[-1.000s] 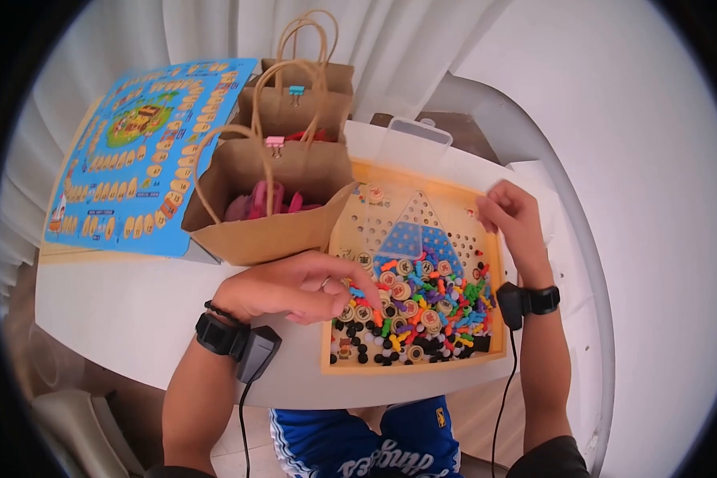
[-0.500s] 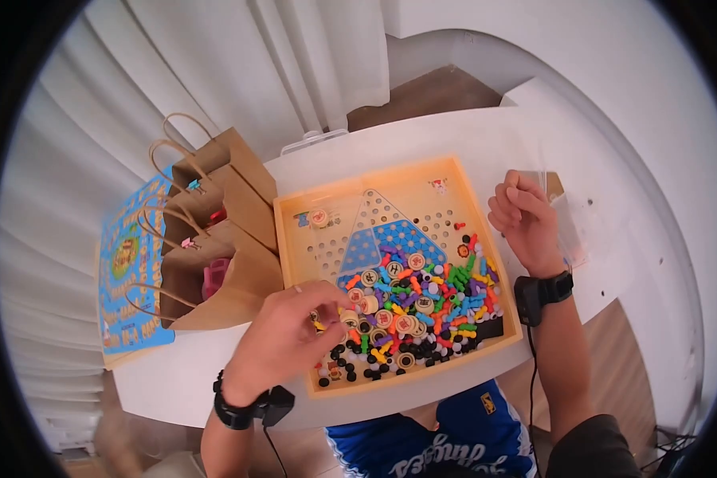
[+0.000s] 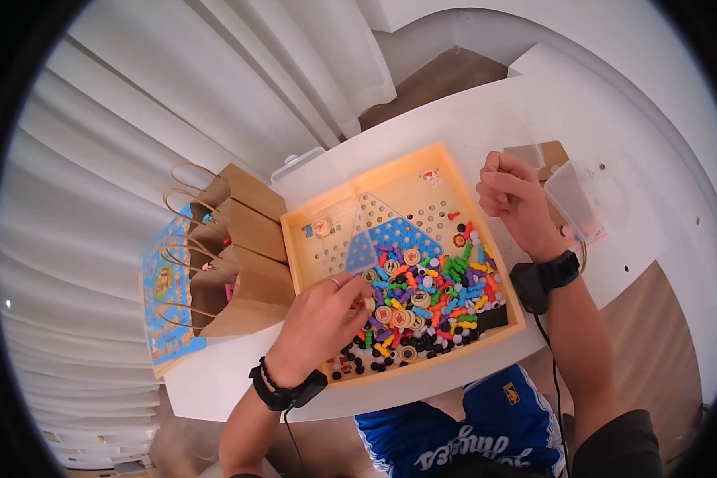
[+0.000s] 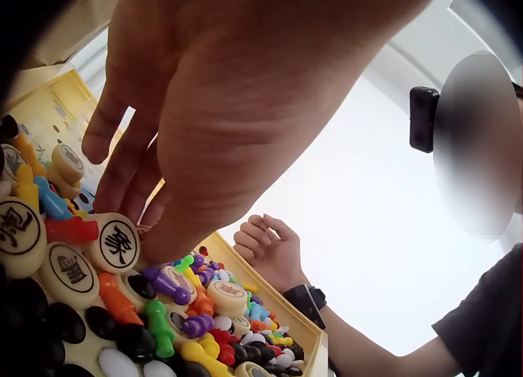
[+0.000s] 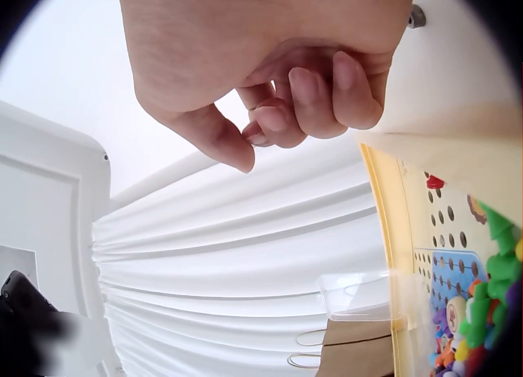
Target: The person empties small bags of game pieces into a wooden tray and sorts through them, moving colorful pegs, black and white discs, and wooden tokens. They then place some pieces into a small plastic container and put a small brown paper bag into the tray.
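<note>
My left hand (image 3: pixel 315 327) reaches down into the pile at the left side of a shallow wooden tray (image 3: pixel 454 349). In the left wrist view its thumb and fingers pinch a round Chinese chess piece (image 4: pixel 114 244) with a black character. Around it lie more chess discs (image 4: pixel 69 272), coloured pegs (image 4: pixel 159 328) and black and white beads (image 4: pixel 118 362). My right hand (image 3: pixel 514 195) hangs in the air just beyond the tray's right edge, fingers loosely curled. Nothing shows in its grip in the right wrist view (image 5: pixel 286 107).
Brown paper bags (image 3: pixel 255 291) stand left of the tray, with a blue printed game board (image 3: pixel 159 279) behind them. A clear plastic box (image 3: pixel 573 199) is at the right, near a brown paper piece (image 3: pixel 551 155). A clear lid (image 3: pixel 299 163) lies behind the tray.
The head view has swung, so the tray appears turned. My left hand has lowered from above the tray's left edge into the pieces. My right hand has shifted away from the tray's right rim.
</note>
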### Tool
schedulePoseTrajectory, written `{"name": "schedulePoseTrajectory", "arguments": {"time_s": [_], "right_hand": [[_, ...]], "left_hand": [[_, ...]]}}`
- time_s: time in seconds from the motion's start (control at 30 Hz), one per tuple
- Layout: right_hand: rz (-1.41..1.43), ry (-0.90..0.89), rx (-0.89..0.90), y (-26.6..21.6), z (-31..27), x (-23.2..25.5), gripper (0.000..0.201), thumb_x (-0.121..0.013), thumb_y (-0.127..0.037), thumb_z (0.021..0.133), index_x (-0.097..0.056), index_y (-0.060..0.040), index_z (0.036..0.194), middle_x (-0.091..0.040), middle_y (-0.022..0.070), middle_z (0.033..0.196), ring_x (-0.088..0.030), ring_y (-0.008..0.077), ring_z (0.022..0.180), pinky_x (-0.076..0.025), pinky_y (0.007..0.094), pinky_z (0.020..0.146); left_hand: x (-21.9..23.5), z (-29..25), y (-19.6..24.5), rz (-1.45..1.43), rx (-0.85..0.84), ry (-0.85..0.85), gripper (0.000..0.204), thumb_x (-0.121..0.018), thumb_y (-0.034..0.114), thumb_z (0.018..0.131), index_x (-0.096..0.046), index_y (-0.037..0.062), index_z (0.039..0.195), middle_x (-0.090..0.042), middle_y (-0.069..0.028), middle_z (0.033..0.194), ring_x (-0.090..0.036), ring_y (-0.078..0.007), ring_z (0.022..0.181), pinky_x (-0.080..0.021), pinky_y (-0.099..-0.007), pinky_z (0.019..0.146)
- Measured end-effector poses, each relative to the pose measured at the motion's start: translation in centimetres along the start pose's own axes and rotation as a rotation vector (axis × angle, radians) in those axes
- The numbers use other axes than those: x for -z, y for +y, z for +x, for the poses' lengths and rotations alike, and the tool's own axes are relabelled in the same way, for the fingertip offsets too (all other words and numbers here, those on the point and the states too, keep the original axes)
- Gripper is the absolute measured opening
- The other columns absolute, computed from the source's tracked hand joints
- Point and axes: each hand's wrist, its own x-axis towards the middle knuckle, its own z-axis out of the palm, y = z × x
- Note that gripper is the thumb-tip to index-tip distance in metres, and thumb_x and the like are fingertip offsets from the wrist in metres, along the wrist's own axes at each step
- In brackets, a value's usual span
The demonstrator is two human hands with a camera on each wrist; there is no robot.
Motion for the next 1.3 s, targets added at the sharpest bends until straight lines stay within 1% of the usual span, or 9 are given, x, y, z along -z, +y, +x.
{"name": "schedulePoseTrajectory", "arguments": {"time_s": [0.17, 0.23, 0.4, 0.53, 0.77, 0.93, 1.0, 1.23, 1.3], "right_hand": [[-0.194, -0.072, 0.044, -1.5, -0.7, -0.9, 0.019, -0.065, -0.012, 0.097, -0.052, -0.0082, 0.083, -0.044, -0.0072, 0.067, -0.039, 0.0042, 0.059, -0.031, 0.0233, 0.054], [-0.570, -0.282, 0.197, -1.6, -1.4, -3.4, 0.016, -0.066, -0.016, 0.098, -0.059, -0.0054, 0.090, -0.057, -0.0020, 0.073, -0.052, 0.0084, 0.065, -0.042, 0.0247, 0.058], [-0.947, -0.641, 0.242, -1.4, -2.9, -10.1, 0.026, -0.076, -0.020, 0.093, -0.063, -0.0030, 0.108, -0.072, 0.0141, 0.095, -0.072, 0.0289, 0.089, -0.055, 0.0374, 0.077], [-0.985, -0.683, 0.198, -0.2, -2.4, -11.7, 0.027, -0.077, -0.019, 0.091, -0.061, -0.0038, 0.106, -0.072, 0.0170, 0.097, -0.070, 0.0395, 0.093, -0.054, 0.0448, 0.078], [-1.092, -0.674, 0.145, -1.2, -2.0, -11.3, 0.021, -0.075, -0.015, 0.090, -0.062, -0.0050, 0.102, -0.069, 0.0152, 0.093, -0.069, 0.0370, 0.090, -0.053, 0.0460, 0.077], [-1.571, -0.688, 0.208, -1.6, -2.4, -8.6, 0.015, -0.070, -0.011, 0.087, -0.067, -0.0009, 0.098, -0.070, 0.0166, 0.092, -0.070, 0.0369, 0.091, -0.055, 0.0462, 0.083], [-1.665, -0.698, 0.506, -0.8, -2.8, -8.0, 0.014, -0.070, -0.010, 0.086, -0.070, -0.0020, 0.097, -0.070, 0.0150, 0.101, -0.069, 0.0330, 0.100, -0.056, 0.0423, 0.090], [-1.411, -0.862, 0.565, 1.3, -3.8, -12.4, 0.012, -0.068, -0.008, 0.086, -0.071, -0.0003, 0.095, -0.070, 0.0140, 0.104, -0.067, 0.0288, 0.106, -0.054, 0.0395, 0.095], [-1.547, -0.952, 0.432, 1.9, -3.7, -13.5, 0.019, -0.070, -0.010, 0.086, -0.072, 0.0000, 0.102, -0.071, 0.0116, 0.106, -0.065, 0.0277, 0.111, -0.052, 0.0397, 0.100]], "left_hand": [[0.7, -0.5, 0.2, -0.247, 0.002, 0.111, 0.022, -0.076, 0.000, 0.088, -0.068, 0.0023, 0.108, -0.072, -0.0091, 0.101, -0.073, -0.0229, 0.087, -0.057, -0.0329, 0.078], [1.2, -0.9, 0.1, -0.539, 0.092, 0.096, 0.025, -0.072, -0.005, 0.092, -0.068, -0.0001, 0.115, -0.073, -0.0068, 0.108, -0.072, -0.0163, 0.099, -0.057, -0.0304, 0.089], [1.1, -0.7, -0.1, -0.906, 0.132, 0.083, 0.026, -0.068, -0.006, 0.096, -0.065, -0.0026, 0.122, -0.071, -0.0086, 0.117, -0.070, -0.0153, 0.108, -0.056, -0.0318, 0.097], [1.0, -0.3, 0.0, -1.025, 0.140, 0.076, 0.027, -0.068, -0.007, 0.096, -0.064, -0.0040, 0.123, -0.070, -0.0094, 0.120, -0.069, -0.0149, 0.110, -0.055, -0.0314, 0.100], [0.9, -0.6, -0.3, -0.886, 0.182, 0.156, 0.024, -0.072, -0.004, 0.094, -0.068, -0.0017, 0.117, -0.074, -0.0073, 0.107, -0.072, -0.0126, 0.097, -0.058, -0.0308, 0.089], [1.0, -1.7, 0.0, -0.259, 0.038, 0.179, 0.023, -0.079, 0.000, 0.086, -0.073, 0.0019, 0.108, -0.075, -0.0108, 0.104, -0.074, -0.0220, 0.085, -0.057, -0.0323, 0.083], [0.1, -2.1, -0.2, -0.247, 0.004, 0.202, 0.024, -0.079, 0.001, 0.085, -0.073, 0.0026, 0.108, -0.074, -0.0118, 0.104, -0.073, -0.0258, 0.085, -0.057, -0.0337, 0.081], [0.2, -2.5, 0.6, -0.093, -0.023, 0.215, 0.026, -0.080, 0.001, 0.082, -0.071, 0.0025, 0.107, -0.072, -0.0126, 0.097, -0.071, -0.0317, 0.091, -0.057, -0.0379, 0.081], [0.3, -2.7, 0.4, -0.078, -0.020, 0.241, 0.026, -0.080, 0.000, 0.082, -0.070, 0.0023, 0.106, -0.072, -0.0122, 0.096, -0.071, -0.0310, 0.091, -0.057, -0.0380, 0.081]]}}
